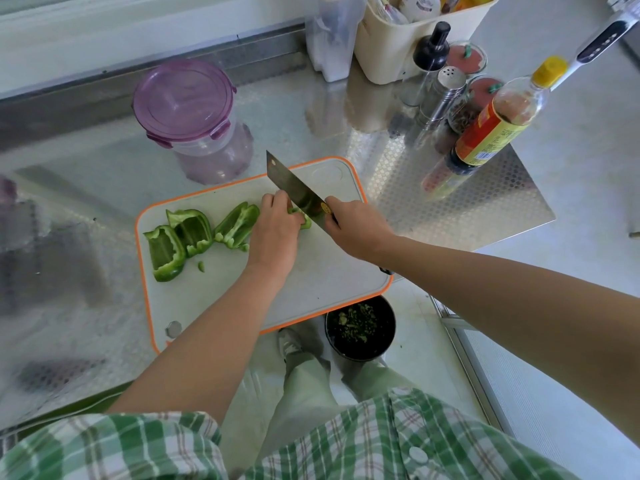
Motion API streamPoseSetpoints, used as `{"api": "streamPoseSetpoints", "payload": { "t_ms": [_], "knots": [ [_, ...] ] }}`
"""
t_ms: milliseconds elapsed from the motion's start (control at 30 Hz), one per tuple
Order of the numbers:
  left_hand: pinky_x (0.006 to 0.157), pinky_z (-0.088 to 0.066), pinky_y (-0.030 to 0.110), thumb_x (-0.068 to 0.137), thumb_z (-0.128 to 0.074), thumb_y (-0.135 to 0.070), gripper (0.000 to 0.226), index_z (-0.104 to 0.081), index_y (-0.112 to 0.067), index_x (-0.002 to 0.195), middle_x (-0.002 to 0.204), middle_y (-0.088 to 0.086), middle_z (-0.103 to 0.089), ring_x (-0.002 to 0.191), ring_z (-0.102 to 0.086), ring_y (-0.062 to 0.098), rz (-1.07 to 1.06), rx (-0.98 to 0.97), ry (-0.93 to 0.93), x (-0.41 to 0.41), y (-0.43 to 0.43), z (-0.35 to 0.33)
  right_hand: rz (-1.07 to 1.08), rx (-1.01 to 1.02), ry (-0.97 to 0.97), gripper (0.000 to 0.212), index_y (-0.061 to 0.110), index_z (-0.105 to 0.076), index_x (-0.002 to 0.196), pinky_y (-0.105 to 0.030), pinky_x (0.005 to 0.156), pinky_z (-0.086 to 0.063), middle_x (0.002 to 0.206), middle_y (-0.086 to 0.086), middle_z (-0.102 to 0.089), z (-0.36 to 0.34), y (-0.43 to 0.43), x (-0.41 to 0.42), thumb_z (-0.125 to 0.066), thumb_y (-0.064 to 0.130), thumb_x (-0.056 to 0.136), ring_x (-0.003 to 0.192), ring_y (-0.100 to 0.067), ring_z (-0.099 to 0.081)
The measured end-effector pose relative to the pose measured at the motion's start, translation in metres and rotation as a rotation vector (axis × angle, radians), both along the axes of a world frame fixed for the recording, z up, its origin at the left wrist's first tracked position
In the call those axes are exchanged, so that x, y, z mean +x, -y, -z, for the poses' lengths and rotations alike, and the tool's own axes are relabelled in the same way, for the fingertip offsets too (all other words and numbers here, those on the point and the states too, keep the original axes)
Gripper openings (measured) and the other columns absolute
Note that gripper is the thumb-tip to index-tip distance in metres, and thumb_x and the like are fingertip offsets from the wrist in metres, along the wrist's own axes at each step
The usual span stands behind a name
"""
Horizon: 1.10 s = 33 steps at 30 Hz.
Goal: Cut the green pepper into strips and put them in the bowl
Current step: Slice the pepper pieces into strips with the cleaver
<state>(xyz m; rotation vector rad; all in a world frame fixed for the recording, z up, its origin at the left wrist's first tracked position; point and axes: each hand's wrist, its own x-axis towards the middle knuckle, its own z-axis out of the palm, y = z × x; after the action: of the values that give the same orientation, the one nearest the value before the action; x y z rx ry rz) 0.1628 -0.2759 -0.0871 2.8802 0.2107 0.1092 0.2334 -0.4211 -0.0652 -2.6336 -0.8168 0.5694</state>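
Pepper point(192, 230): all on the board point(311, 271), already split into sections. Three big sections sit on the board's left half, inner side up, pale ribs showing, glossy dark-green skin at the curled edges.
- left section point(166, 252): long axis near-to-far
- next one touches it, roughly the same axis
- third section point(239, 225): runs diagonally, near-left to far-right, its near end beside the left hand point(277, 233)
- small green scrap point(201, 266) lies loose just near of them

Fourth pepper piece point(305, 222) is mid-board, mostly hidden under the hand, so its axis can't be told. Left fingers point(273, 202) are curled down, pressing on it.

Knife point(294, 188): a cleaver, blade diagonal from far-left to near-right, edge down on that piece right against the left fingers. Right hand point(353, 226) has its fingers point(334, 206) wrapped round the handle, which is mostly covered.

The board is white with an orange rim and lies on a metal surface point(86, 168). A purple-lidded tub point(183, 98) stands beyond the board, and bottles point(491, 133) stand far right. A black container point(360, 327) with green scraps sits below the board's near edge.
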Motion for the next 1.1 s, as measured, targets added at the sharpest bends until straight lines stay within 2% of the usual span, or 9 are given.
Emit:
{"api": "streamPoseSetpoints", "payload": {
  "t_ms": [100, 233, 333, 433, 633, 767, 900, 967, 1100],
  "knots": [
    [0.060, -0.035, 0.030, 0.067, -0.070, 0.012, 0.021, -0.073, -0.005, 0.079, 0.094, 0.014, -0.051, 0.090, -0.049, 0.034, 0.009, -0.020, 0.024, -0.001, -0.004, 0.004, -0.014, 0.016, 0.020, 0.017, 0.014, -0.034, 0.086, -0.031, 0.047, -0.022, 0.058, 0.000, -0.035, 0.000, -0.002, 0.000, -0.035, 0.024, 0.099, 0.054, -0.024, -0.036],
    [0.059, -0.040, 0.033, 0.066, -0.071, 0.012, 0.023, -0.075, -0.006, 0.080, 0.093, 0.013, -0.052, 0.090, -0.050, 0.034, 0.018, -0.057, 0.034, 0.000, -0.006, 0.006, -0.015, 0.017, 0.028, 0.018, 0.015, -0.035, 0.086, -0.034, 0.050, -0.029, 0.059, -0.001, -0.039, 0.003, -0.008, 0.000, -0.036, 0.026, 0.100, 0.055, -0.027, -0.041],
    [0.060, -0.047, 0.038, 0.066, -0.072, 0.011, 0.023, -0.075, -0.006, 0.082, 0.094, 0.013, -0.052, 0.091, -0.050, 0.034, 0.025, -0.068, 0.036, 0.000, -0.007, 0.006, -0.028, -0.020, 0.019, 0.018, 0.015, -0.035, 0.087, -0.034, 0.050, -0.030, 0.061, -0.001, -0.041, 0.005, -0.012, 0.000, -0.036, 0.028, 0.100, 0.058, -0.029, -0.046],
    [0.061, -0.047, 0.038, 0.067, -0.073, 0.008, 0.021, -0.075, -0.006, 0.082, 0.094, 0.013, -0.052, 0.092, -0.050, 0.034, 0.036, -0.072, 0.027, 0.001, -0.009, 0.006, -0.057, -0.048, 0.040, 0.015, 0.015, -0.035, 0.090, -0.034, 0.051, -0.031, 0.061, -0.001, -0.040, 0.006, -0.013, 0.002, -0.035, 0.026, 0.100, 0.059, -0.030, -0.047],
    [0.063, -0.050, 0.043, 0.068, -0.072, 0.005, 0.025, -0.075, -0.009, 0.088, 0.097, 0.013, -0.054, 0.094, -0.050, 0.034, 0.045, -0.080, 0.016, 0.001, -0.011, 0.009, -0.112, -0.186, 0.098, 0.013, 0.010, -0.041, 0.108, -0.031, 0.045, -0.020, 0.062, 0.000, -0.034, 0.003, -0.020, -0.002, -0.035, 0.017, 0.098, 0.050, -0.019, -0.033],
    [0.063, -0.049, 0.042, 0.067, -0.072, 0.008, 0.026, -0.075, -0.009, 0.087, 0.094, 0.012, -0.053, 0.091, -0.050, 0.033, 0.044, -0.110, 0.043, -0.001, -0.012, 0.010, -0.100, -0.205, 0.113, 0.013, 0.010, -0.040, 0.110, -0.031, 0.044, -0.018, 0.060, 0.000, -0.033, 0.010, -0.025, -0.007, -0.035, 0.014, 0.098, 0.049, -0.022, -0.033],
    [0.066, -0.049, 0.040, 0.068, -0.074, 0.006, 0.022, -0.075, -0.008, 0.085, 0.094, 0.012, -0.054, 0.087, -0.051, 0.032, 0.062, -0.140, 0.086, -0.010, -0.013, 0.013, -0.033, -0.140, 0.093, 0.010, 0.010, -0.041, 0.105, -0.032, 0.047, -0.026, 0.062, -0.003, -0.038, 0.012, -0.029, -0.005, -0.035, 0.016, 0.099, 0.054, -0.028, -0.042],
    [0.069, -0.050, 0.041, 0.069, -0.077, -0.002, 0.019, -0.074, -0.007, 0.087, 0.095, 0.013, -0.054, 0.089, -0.052, 0.032, 0.026, -0.162, 0.087, -0.013, -0.013, 0.016, 0.015, -0.061, 0.045, 0.013, 0.009, -0.041, 0.100, -0.035, 0.052, -0.030, 0.067, -0.008, -0.045, 0.011, -0.028, 0.000, -0.034, 0.020, 0.100, 0.061, -0.033, -0.045],
    [0.072, -0.047, 0.036, 0.072, -0.080, -0.012, 0.015, -0.072, -0.005, 0.082, 0.090, 0.012, -0.053, 0.087, -0.052, 0.029, -0.026, -0.220, 0.113, -0.013, -0.012, 0.018, 0.021, 0.058, -0.003, 0.013, 0.014, -0.034, 0.089, -0.035, 0.053, -0.030, 0.066, -0.008, -0.046, 0.004, -0.020, 0.006, -0.035, 0.022, 0.099, 0.060, -0.033, -0.046]
  ]
}}
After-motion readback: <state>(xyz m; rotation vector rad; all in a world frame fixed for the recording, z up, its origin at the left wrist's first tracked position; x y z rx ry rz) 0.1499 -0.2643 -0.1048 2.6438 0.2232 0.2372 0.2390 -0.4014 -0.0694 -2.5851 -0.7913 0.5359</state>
